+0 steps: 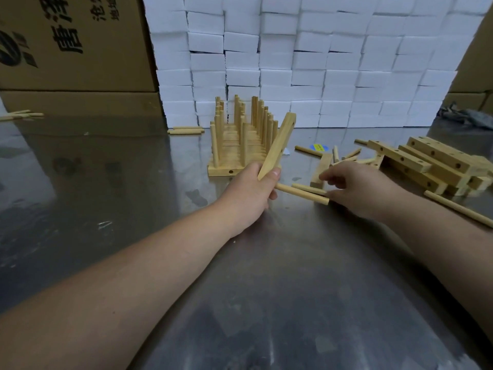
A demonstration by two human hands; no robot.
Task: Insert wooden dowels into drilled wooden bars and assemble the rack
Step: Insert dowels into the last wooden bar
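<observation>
My left hand (250, 194) grips a drilled wooden bar (278, 144) by its lower end; the bar tilts up and to the right. My right hand (357, 188) rests on the metal table, its fingertips on two loose dowels (301, 193) that lie between both hands. Behind the held bar stands an assembled rack (237, 153) with several upright dowels. A short bar (322, 169) lies flat just beyond my right fingers.
A pile of drilled bars (432, 166) sits at the right with scattered dowels (346, 154) around it, and a long dowel (458, 208) lies near my right forearm. White boxes (306, 65) form a wall behind. Cardboard cartons (74, 49) stand at the left.
</observation>
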